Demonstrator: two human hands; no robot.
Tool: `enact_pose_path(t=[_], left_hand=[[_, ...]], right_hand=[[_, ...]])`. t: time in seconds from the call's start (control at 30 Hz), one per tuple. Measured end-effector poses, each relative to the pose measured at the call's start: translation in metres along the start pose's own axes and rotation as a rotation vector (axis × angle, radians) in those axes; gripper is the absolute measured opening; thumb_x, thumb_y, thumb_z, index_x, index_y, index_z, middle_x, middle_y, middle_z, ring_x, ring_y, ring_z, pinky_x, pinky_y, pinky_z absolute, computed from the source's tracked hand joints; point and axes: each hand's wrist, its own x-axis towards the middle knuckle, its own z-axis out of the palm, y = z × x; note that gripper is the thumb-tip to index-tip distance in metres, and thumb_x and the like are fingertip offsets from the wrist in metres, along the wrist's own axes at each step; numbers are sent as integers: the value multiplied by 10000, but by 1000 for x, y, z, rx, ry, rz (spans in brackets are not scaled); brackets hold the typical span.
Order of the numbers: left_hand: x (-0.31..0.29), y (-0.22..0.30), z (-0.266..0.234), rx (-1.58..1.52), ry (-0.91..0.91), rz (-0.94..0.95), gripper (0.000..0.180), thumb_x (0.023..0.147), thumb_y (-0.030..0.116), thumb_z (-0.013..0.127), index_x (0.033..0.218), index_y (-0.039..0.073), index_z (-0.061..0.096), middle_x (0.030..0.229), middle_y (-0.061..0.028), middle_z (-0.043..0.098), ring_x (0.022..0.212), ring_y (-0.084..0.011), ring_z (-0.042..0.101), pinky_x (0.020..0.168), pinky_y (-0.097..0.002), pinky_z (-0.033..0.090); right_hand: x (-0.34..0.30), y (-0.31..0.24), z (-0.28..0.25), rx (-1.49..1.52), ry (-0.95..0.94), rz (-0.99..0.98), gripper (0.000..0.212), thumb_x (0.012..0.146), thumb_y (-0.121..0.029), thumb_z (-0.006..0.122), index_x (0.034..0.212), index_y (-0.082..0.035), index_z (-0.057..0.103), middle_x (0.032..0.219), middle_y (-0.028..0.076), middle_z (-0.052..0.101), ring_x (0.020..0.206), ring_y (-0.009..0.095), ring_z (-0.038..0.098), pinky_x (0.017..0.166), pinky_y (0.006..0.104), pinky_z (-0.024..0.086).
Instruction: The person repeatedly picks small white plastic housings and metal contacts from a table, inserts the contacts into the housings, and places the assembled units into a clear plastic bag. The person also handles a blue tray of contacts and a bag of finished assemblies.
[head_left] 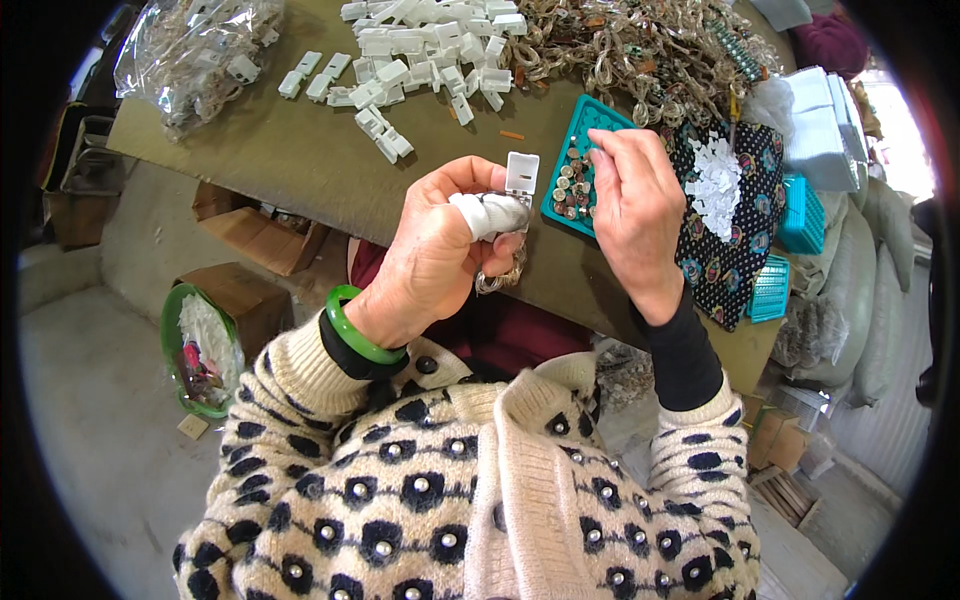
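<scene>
Right hand (pixel 642 212) (curled) above tray (pixel 594 112).

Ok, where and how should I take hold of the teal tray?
Probably by the far half of the left rim of the tray, from the far left: that straight edge is bare, while the right grip hides much of the right side and the white case in the left grip is nearby. Keep it level; small round parts lie inside.
</scene>
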Motion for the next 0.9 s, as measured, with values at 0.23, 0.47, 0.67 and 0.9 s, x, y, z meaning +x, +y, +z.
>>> enact_pose_path(t=[0.23,0.47,0.67,0.9], left_hand=[[3,5,-5,158,-37,57,273,911,132,648,1155,17,603,1083,-174,673,752,-188,667,560,-245,508],[6,12,-8,44,-141,27,350,944,144,611,1267,12,574,1244,-242,610,982,-297,698,582,-247,551],[7,12,-11,39,-176,37,350,947,136,606,1280,32,576,1257,-257,598,1028,-340,682,576,-264,569],[6,10,-10,-15,-135,37,319,946,121,611,1258,56,600,1216,-235,626,1025,-337,681,575,-266,566]], right_hand=[[6,23,16,-20,-160,-79,206,745,62,635,935,-15,662,900,85,583,850,267,596,719,359,519],[12,28,17,84,-201,-71,173,743,69,643,896,-11,648,875,96,595,840,291,612,731,376,521],[20,26,14,158,-279,23,163,755,78,637,896,-2,643,843,107,597,799,280,619,698,359,517],[11,-13,-6,516,-50,260,117,845,48,633,941,-8,668,899,87,639,760,170,618,679,280,499]])
